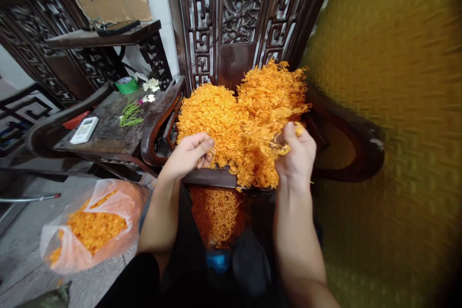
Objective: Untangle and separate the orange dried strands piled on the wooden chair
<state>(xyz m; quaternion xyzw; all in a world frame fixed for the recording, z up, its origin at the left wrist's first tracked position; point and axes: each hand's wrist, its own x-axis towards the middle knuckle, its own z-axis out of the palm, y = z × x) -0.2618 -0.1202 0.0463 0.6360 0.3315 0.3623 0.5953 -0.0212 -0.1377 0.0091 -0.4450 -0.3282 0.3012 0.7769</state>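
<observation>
Two mounds of orange, curly strands lie side by side on a dark wooden chair, the left mound (211, 110) and the taller right mound (270, 86). At the front edge of the left mound, my left hand (197, 151) has its fingers curled together; what they hold, if anything, is too small to name. My right hand (298, 149) pinches a loose clump of orange strands (270, 130) in front of the right mound. More orange strands (220, 216) sit low between my legs, below the seat's edge.
On the left, a dark side table (104, 106) bears green tape (127, 85), a white remote (84, 130), white flowers (150, 85) and green stems (131, 114). A plastic bag (119, 240) of orange pieces stands on the floor. A yellow textured surface (390, 106) rises at the right.
</observation>
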